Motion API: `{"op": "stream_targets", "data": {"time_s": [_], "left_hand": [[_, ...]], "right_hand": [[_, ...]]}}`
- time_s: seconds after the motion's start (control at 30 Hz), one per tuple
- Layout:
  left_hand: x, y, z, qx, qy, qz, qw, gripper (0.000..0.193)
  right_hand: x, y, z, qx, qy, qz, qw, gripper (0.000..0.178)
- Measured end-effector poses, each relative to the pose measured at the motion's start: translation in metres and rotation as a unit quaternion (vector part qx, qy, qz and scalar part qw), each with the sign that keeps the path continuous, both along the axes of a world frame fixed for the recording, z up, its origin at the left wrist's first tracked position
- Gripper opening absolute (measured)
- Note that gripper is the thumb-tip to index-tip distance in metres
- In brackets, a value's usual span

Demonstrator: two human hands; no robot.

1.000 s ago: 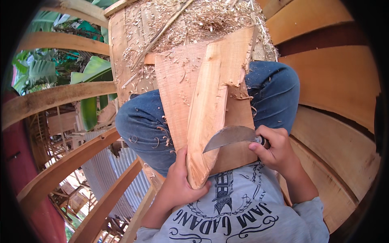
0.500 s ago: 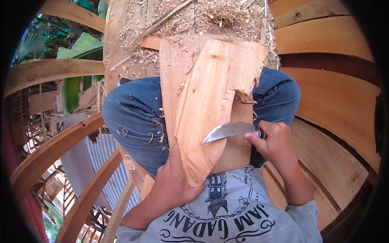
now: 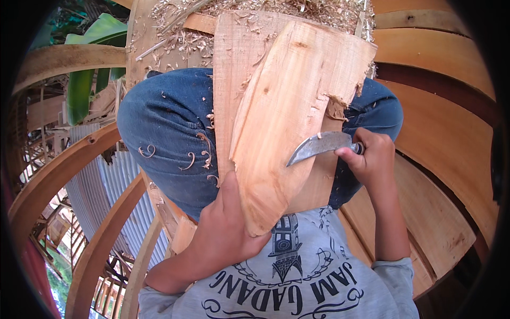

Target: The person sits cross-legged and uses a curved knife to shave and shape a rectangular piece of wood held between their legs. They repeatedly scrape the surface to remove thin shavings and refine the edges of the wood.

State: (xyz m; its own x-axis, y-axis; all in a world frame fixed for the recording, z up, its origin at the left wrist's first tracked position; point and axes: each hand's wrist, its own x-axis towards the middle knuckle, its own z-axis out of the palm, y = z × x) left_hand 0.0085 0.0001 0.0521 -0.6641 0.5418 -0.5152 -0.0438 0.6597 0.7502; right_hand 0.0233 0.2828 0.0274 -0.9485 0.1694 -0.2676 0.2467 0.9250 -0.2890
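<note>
A pale piece of wood [image 3: 281, 117], roughly cut with a notch on its right edge, lies slanted over a flat board [image 3: 228, 85] across my lap. My left hand [image 3: 226, 220] grips the lower left edge of the wood piece, with its thumb along the side and the fingers hidden beneath. In my right hand [image 3: 372, 157] is a knife [image 3: 321, 144] with a curved blade and a dark handle. Its tip points left over the right part of the wood piece; whether the blade touches the surface I cannot tell.
Curled shavings [image 3: 186, 45] cover the plank floor ahead and cling to my jeans [image 3: 164, 127]. Wide wooden planks [image 3: 441, 122] curve along the right. Wooden ribs [image 3: 66, 165] stand at the left, with corrugated metal sheeting [image 3: 122, 186] and a large green leaf [image 3: 103, 32] beyond.
The wood piece, board and both hands sit higher in the view. The knife has shifted slightly right and up relative to the view, still in my right hand.
</note>
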Motion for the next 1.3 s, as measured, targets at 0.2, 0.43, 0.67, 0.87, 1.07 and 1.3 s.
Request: {"op": "stream_targets", "data": {"time_s": [0.2,0.43,0.67,0.87,1.07,1.3], "left_hand": [[0.003,0.000,-0.001,0.011,-0.004,0.007,1.000,0.094],[0.005,0.000,-0.002,0.023,-0.006,0.018,1.000,0.095],[0.003,-0.002,0.000,0.017,-0.045,0.015,0.999,0.095],[-0.001,-0.007,-0.001,0.061,-0.105,0.035,0.992,0.094],[-0.013,-0.013,-0.001,0.105,-0.096,0.001,0.990,0.095],[0.001,-0.014,-0.004,0.104,-0.022,0.000,0.994,0.098]], "right_hand": [[-0.008,0.005,-0.005,0.015,0.026,-0.007,1.000,0.074],[-0.018,0.015,-0.020,0.056,0.099,-0.006,0.994,0.073],[-0.025,0.021,-0.014,0.074,0.109,-0.015,0.991,0.068],[0.004,0.019,0.030,-0.229,-0.112,-0.123,0.959,0.043],[0.026,0.014,0.052,-0.712,-0.255,-0.211,0.619,0.033],[0.039,-0.004,0.050,-0.601,-0.180,-0.252,0.737,0.019]]}}
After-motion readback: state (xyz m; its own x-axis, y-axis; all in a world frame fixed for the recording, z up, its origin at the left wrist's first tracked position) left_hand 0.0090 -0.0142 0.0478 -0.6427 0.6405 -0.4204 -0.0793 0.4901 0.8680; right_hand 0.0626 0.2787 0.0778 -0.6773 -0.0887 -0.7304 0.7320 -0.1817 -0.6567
